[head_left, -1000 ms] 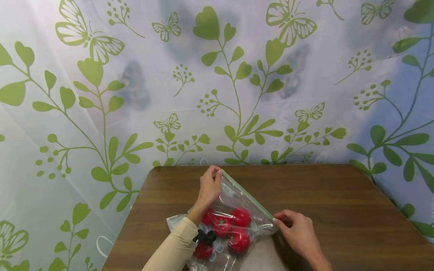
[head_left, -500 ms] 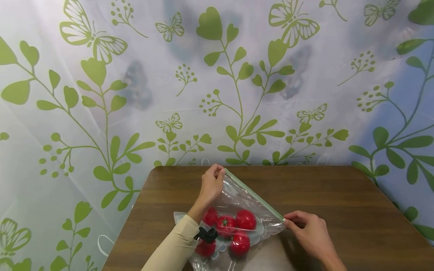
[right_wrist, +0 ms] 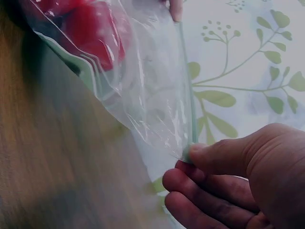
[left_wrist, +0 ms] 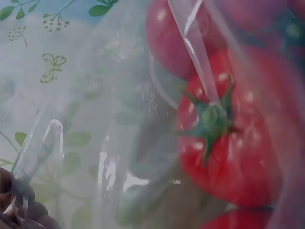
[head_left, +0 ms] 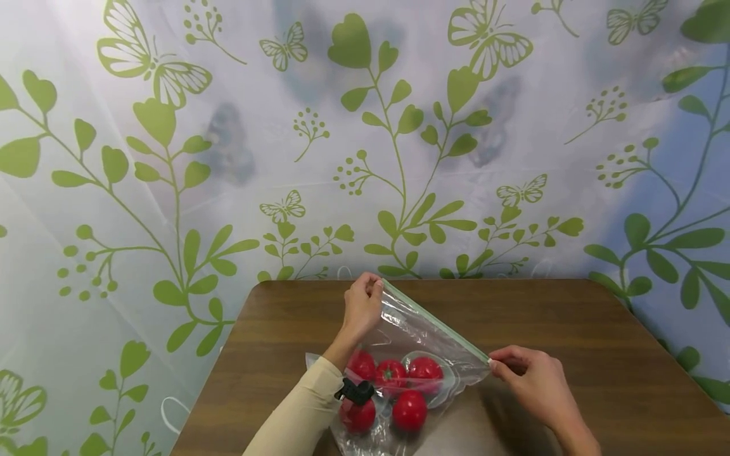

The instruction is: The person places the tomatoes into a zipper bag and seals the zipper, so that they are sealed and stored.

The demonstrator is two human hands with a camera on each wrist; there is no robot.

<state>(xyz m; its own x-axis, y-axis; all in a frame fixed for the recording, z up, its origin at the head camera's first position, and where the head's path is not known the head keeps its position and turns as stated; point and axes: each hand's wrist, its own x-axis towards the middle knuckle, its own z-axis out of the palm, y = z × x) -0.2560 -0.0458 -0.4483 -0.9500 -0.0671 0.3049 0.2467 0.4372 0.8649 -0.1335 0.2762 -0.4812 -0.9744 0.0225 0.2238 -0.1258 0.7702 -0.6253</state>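
Observation:
A clear zip bag (head_left: 424,342) with a pale green zip strip (head_left: 436,322) holds several red tomatoes (head_left: 409,410). My left hand (head_left: 364,304) pinches the strip's upper left end. At its lower right end, my right hand (head_left: 536,383) pinches the corner between thumb and forefinger. From close by, the left wrist view has one tomato (left_wrist: 233,129) with a green star-shaped stem behind creased plastic. In the right wrist view the thumb (right_wrist: 224,155) presses the end of the taut strip, the other fingers curled below. My left forearm overlaps part of the bag.
The bag is over a brown wooden table (head_left: 547,316). Behind the table hangs a pale curtain (head_left: 319,158) printed with green leaves and butterflies. A dark strap (head_left: 356,391) is round my left wrist, over the beige sleeve (head_left: 302,405).
Both hands have shifted right, the right hand further than the left. The bag and its tomatoes have moved right with them, and both hands still pinch the strip's ends.

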